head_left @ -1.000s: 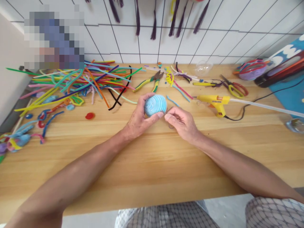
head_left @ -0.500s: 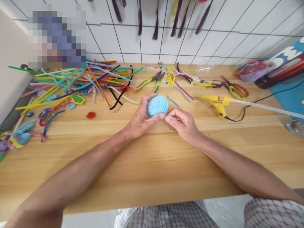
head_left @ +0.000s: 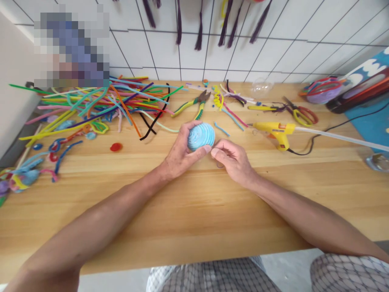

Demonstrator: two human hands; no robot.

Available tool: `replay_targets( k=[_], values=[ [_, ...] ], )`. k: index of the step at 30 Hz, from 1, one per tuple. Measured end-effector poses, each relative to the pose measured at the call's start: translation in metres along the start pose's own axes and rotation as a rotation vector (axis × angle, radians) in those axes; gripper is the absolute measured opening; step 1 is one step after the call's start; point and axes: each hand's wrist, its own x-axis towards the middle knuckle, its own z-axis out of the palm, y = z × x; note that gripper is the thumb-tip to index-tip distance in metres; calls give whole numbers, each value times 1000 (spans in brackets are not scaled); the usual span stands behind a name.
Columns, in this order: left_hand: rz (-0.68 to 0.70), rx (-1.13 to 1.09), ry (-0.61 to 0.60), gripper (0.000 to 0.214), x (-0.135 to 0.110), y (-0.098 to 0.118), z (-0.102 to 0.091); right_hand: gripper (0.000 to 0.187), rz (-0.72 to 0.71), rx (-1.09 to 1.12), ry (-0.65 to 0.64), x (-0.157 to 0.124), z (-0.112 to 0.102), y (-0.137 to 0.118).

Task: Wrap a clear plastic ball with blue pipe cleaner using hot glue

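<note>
My left hand (head_left: 180, 156) is wrapped round a light blue ball (head_left: 201, 136) wound from pipe cleaner, thumb under it and fingers over its far side, just above the wooden table (head_left: 194, 207). My right hand (head_left: 233, 159) sits close beside the ball on the right, fingers curled and thumb tip pressed near my left thumb; what it pinches, if anything, is too small to see. A short blue pipe cleaner piece (head_left: 222, 129) lies just beyond the ball.
A heap of coloured pipe cleaners (head_left: 100, 103) covers the back left. Pliers (head_left: 194, 103) lie behind the ball. A yellow glue gun (head_left: 275, 132) with its cord, scissors (head_left: 299, 111) and a coiled basket (head_left: 322, 89) are at the right. A red disc (head_left: 116, 147) lies left.
The ball and both hands have shifted very slightly to the right and up; the grip looks the same.
</note>
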Motion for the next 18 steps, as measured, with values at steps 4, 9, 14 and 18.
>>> replay_targets(
  k=[4,9,14,18],
  values=[
    [13,14,11,65,0,0,0,33,46,31,13,0,3,0],
    [55,57,28,64,0,-2,0,32,93,54,17,1,4,-1],
    [91,81,26,62,1,-3,-1,27,129,83,7,2,4,-1],
    [92,93,16,64,1,-5,-1,25,156,131,-8,5,2,-3]
  ],
)
